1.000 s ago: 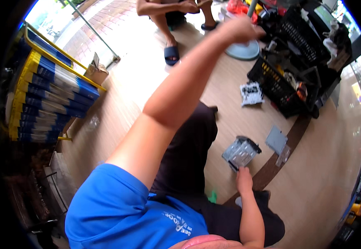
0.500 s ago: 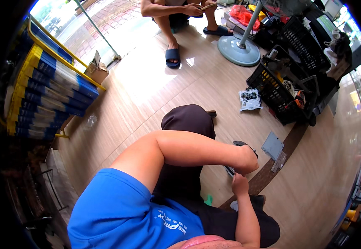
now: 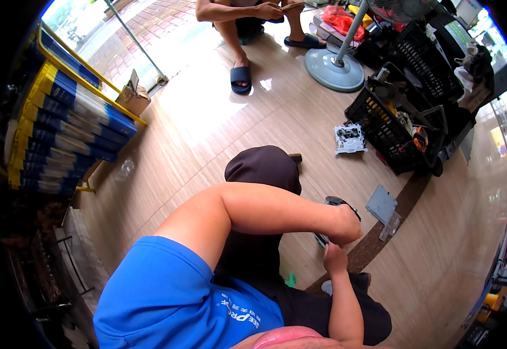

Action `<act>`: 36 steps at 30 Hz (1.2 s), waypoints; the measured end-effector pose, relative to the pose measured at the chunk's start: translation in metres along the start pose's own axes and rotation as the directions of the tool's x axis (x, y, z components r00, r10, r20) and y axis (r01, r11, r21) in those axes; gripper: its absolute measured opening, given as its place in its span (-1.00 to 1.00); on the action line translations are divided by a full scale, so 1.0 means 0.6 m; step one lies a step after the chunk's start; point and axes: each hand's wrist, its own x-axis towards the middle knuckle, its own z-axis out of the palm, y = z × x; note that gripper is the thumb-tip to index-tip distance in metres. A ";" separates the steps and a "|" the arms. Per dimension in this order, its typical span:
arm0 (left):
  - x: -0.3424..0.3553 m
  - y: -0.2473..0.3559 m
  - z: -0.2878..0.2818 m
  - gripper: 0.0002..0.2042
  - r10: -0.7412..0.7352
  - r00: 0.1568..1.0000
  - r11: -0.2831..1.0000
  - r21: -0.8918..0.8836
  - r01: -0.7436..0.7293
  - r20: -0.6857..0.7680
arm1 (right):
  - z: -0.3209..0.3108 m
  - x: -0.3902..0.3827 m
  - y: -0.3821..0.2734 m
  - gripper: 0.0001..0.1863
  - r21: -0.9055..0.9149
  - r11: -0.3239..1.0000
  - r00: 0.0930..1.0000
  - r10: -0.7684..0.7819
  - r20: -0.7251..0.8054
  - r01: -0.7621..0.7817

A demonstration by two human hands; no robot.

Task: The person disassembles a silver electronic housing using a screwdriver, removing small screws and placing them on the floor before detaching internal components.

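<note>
My left hand (image 3: 345, 225) is bent down at the wrist, with its fingers turned away and mostly hidden. Parts of a dark object (image 3: 341, 201) show beyond it and between the hands, but its kind is unclear. Just below, my right hand (image 3: 335, 257) is closed, its thumb side close against the left hand and the dark object. What its fingers pinch is hidden. On the floor to the right of both hands lies a flat grey panel (image 3: 381, 201), with a narrow clear-looking strip (image 3: 390, 227) at its lower edge.
A white mechanism frame (image 3: 349, 139) lies beside black crates (image 3: 381, 119) full of parts. A grey fan base (image 3: 335, 71) stands farther back, near a seated person's slippers (image 3: 240, 79). Blue-and-yellow boxes (image 3: 73, 125) fill a yellow rack at left. A small green piece (image 3: 291, 280) lies near my legs.
The whole view has shifted very slightly. My hands keep almost the same pose around the dark object. The seated person's hands have moved a little.
</note>
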 end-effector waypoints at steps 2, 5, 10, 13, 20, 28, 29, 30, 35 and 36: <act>0.001 0.001 0.002 -0.64 0.007 1.000 1.000 -0.008 -0.007 0.004 | 0.001 0.000 0.001 -0.78 0.007 1.000 1.000 0.025 0.011 -0.025; 0.006 -0.001 0.008 -0.63 0.017 1.000 1.000 -0.015 -0.017 0.021 | 0.000 0.000 -0.005 -0.78 0.018 0.999 0.999 0.036 0.000 -0.036; 0.007 0.000 0.006 -0.63 0.037 0.999 0.999 -0.015 -0.036 0.027 | 0.000 -0.005 -0.003 -0.77 0.042 0.997 0.997 0.072 -0.024 -0.071; 0.005 -0.003 0.006 -0.53 0.059 0.997 0.998 0.007 -0.059 0.049 | -0.012 -0.003 -0.015 -0.77 0.033 0.999 0.999 0.037 -0.010 -0.037; 0.006 -0.004 0.010 -0.52 0.073 0.997 0.997 0.008 -0.073 0.038 | -0.008 -0.006 -0.015 -0.83 0.095 0.991 0.993 0.104 -0.057 -0.098; 0.001 -0.009 0.012 -0.53 0.067 0.997 0.998 -0.010 -0.066 0.032 | 0.013 0.002 0.004 -0.79 0.107 0.982 0.984 0.165 -0.063 -0.157; 0.001 -0.009 0.012 -0.53 0.069 0.997 0.998 -0.012 -0.068 0.035 | 0.014 0.003 0.005 -0.79 0.113 0.979 0.982 0.180 -0.065 -0.172; 0.001 -0.009 0.012 -0.53 0.064 0.997 0.998 -0.013 -0.063 0.036 | 0.016 0.003 0.005 -0.78 0.119 0.975 0.979 0.194 -0.066 -0.185; -0.002 -0.010 0.010 -0.52 0.067 0.997 0.998 -0.019 -0.066 0.032 | 0.012 0.002 0.003 -0.78 0.074 0.986 0.987 0.155 -0.047 -0.151; -0.002 -0.010 0.009 -0.52 0.063 0.997 0.998 -0.017 -0.063 0.036 | 0.013 0.002 0.004 -0.78 0.059 0.987 0.987 0.155 -0.040 -0.152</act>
